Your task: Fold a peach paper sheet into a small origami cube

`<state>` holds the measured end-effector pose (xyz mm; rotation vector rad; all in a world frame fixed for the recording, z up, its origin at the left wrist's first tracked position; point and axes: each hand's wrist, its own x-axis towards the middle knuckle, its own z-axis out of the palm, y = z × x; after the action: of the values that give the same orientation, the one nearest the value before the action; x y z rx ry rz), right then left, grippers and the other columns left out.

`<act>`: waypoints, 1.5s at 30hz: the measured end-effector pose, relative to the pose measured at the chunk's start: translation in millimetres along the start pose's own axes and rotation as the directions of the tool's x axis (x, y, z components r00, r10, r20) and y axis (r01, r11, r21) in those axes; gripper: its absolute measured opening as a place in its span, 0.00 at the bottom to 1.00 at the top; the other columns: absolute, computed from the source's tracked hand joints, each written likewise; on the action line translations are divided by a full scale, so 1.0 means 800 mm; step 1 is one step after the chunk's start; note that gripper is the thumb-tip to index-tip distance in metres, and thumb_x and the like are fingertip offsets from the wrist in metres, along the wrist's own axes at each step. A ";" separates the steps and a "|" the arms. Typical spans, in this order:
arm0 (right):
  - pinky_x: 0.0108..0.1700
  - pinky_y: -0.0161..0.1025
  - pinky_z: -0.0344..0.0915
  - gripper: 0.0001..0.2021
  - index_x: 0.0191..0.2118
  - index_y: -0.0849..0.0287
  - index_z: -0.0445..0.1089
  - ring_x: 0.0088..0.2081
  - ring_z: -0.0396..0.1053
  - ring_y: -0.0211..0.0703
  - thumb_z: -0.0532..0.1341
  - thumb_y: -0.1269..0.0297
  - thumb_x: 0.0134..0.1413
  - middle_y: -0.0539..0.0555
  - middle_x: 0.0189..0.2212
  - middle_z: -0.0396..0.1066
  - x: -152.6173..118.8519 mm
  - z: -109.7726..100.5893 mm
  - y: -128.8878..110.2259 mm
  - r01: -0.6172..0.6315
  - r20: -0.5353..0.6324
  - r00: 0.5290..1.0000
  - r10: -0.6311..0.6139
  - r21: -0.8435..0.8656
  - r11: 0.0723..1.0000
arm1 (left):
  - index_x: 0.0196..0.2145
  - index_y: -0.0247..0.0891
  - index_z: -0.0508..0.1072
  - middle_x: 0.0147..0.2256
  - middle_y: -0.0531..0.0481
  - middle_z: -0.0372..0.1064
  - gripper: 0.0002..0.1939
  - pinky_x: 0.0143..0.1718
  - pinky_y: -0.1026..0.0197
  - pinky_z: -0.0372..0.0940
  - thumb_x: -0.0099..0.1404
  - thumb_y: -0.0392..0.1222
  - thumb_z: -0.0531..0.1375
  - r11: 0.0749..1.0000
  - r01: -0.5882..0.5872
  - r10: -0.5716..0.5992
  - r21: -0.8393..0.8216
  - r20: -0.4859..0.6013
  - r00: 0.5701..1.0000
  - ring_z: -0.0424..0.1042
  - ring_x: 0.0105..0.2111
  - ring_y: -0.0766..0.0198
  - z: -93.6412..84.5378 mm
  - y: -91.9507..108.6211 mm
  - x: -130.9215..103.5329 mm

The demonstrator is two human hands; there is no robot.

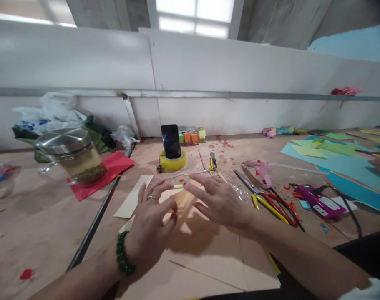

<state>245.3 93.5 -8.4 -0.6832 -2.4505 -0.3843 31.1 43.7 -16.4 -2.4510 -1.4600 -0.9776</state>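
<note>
A small folded piece of peach paper (184, 201) sits between my hands, above a stack of larger peach sheets (205, 262). My left hand (155, 214), with a ring and a green bead bracelet (124, 253), has its thumb and forefinger together at the left edge of the small piece; the exact grip is partly hidden. On the other side, my right hand (219, 202) has its fingers stretched out and apart over the paper, holding nothing that I can see. A pale paper strip (134, 196) lies left of my hands.
A phone (171, 141) leans upright in a yellow tape roll (174, 161). Scissors (255, 187), pliers (275, 210), a pink glue gun (261, 171) and a purple device (319, 202) lie right. A glass tea jar (79, 160) stands on red paper (121, 162) at left.
</note>
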 end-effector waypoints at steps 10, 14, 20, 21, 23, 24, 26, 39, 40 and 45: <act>0.37 0.38 0.60 0.11 0.27 0.59 0.72 0.34 0.63 0.41 0.57 0.76 0.57 0.54 0.37 0.76 0.000 0.010 0.026 0.168 -0.051 0.985 -0.165 0.074 0.983 | 0.30 0.41 0.75 0.29 0.51 0.72 0.15 0.54 0.43 0.49 0.65 0.40 0.49 0.993 -0.111 0.114 -0.033 0.075 0.991 0.70 0.33 0.57 -0.014 -0.012 0.005; 0.37 0.38 0.61 0.10 0.27 0.58 0.74 0.33 0.63 0.41 0.58 0.78 0.51 0.53 0.34 0.77 -0.001 0.005 0.036 0.119 0.065 0.989 -0.131 0.165 0.979 | 0.34 0.40 0.77 0.27 0.47 0.70 0.15 0.44 0.45 0.57 0.60 0.33 0.50 0.984 -0.032 -0.006 0.173 0.215 0.977 0.69 0.32 0.53 -0.018 -0.017 0.009; 0.42 0.41 0.62 0.11 0.27 0.59 0.75 0.40 0.65 0.46 0.59 0.80 0.46 0.54 0.38 0.77 -0.002 -0.006 0.039 0.022 0.186 0.981 -0.053 0.167 0.986 | 0.39 0.41 0.76 0.44 0.42 0.70 0.18 0.48 0.45 0.56 0.52 0.30 0.55 0.996 -0.054 0.029 0.068 0.323 0.946 0.66 0.47 0.48 -0.019 -0.009 0.011; 0.45 0.43 0.61 0.11 0.27 0.59 0.75 0.43 0.65 0.47 0.59 0.80 0.45 0.54 0.40 0.77 -0.001 -0.007 0.038 0.001 0.217 0.976 -0.037 0.168 0.986 | 0.38 0.40 0.75 0.44 0.43 0.70 0.14 0.48 0.45 0.56 0.54 0.34 0.56 0.998 -0.056 0.048 0.013 0.347 0.937 0.66 0.47 0.48 -0.019 -0.007 0.011; 0.47 0.43 0.60 0.11 0.28 0.60 0.74 0.47 0.65 0.49 0.59 0.81 0.42 0.55 0.42 0.76 0.001 -0.008 0.036 -0.064 0.318 0.948 0.003 0.182 0.981 | 0.35 0.40 0.74 0.42 0.45 0.71 0.10 0.47 0.46 0.57 0.56 0.44 0.59 0.997 -0.066 0.079 -0.046 0.391 0.917 0.67 0.44 0.49 -0.017 -0.005 0.012; 0.46 0.42 0.60 0.11 0.29 0.60 0.74 0.46 0.66 0.48 0.59 0.82 0.41 0.56 0.41 0.76 0.002 -0.008 0.034 -0.115 0.388 0.921 0.035 0.187 0.976 | 0.35 0.40 0.74 0.42 0.45 0.71 0.11 0.47 0.46 0.57 0.55 0.46 0.61 0.996 -0.080 0.092 -0.048 0.400 0.912 0.67 0.43 0.49 -0.015 -0.005 0.012; 0.39 0.37 0.59 0.13 0.33 0.61 0.72 0.41 0.68 0.46 0.59 0.83 0.40 0.56 0.38 0.75 0.005 -0.009 0.032 -0.229 0.537 0.837 0.104 0.171 0.958 | 0.37 0.40 0.73 0.42 0.46 0.72 0.11 0.47 0.47 0.56 0.55 0.45 0.62 0.993 -0.114 0.114 -0.026 0.400 0.910 0.67 0.44 0.49 -0.010 -0.005 0.012; 0.41 0.36 0.62 0.24 0.42 0.59 0.74 0.41 0.70 0.44 0.54 0.86 0.41 0.54 0.38 0.75 -0.002 0.010 0.051 -0.451 0.572 0.793 0.210 0.320 0.833 | 0.37 0.41 0.77 0.38 0.47 0.74 0.13 0.40 0.52 0.56 0.63 0.31 0.54 0.999 0.014 0.002 -0.035 0.420 0.908 0.70 0.40 0.54 0.009 -0.020 0.006; 0.41 0.35 0.62 0.22 0.41 0.59 0.74 0.40 0.70 0.43 0.53 0.85 0.42 0.53 0.37 0.76 -0.002 0.012 0.054 -0.481 0.565 0.793 0.228 0.352 0.803 | 0.37 0.40 0.77 0.38 0.47 0.75 0.13 0.40 0.53 0.57 0.62 0.30 0.54 0.998 0.043 -0.018 -0.049 0.426 0.904 0.70 0.40 0.54 0.011 -0.022 0.008; 0.35 0.33 0.62 0.13 0.43 0.60 0.73 0.36 0.71 0.42 0.59 0.71 0.51 0.51 0.36 0.76 -0.001 0.016 0.052 -0.676 0.587 0.722 0.366 0.485 0.556 | 0.25 0.38 0.73 0.27 0.48 0.73 0.17 0.33 0.58 0.58 0.67 0.39 0.51 0.978 0.206 -0.172 -0.032 0.431 0.886 0.70 0.31 0.58 0.014 -0.033 0.019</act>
<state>262.6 132.6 -14.0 -1.2050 -2.3078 0.9799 19.5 73.6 -22.3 -2.7438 -1.8536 -0.5456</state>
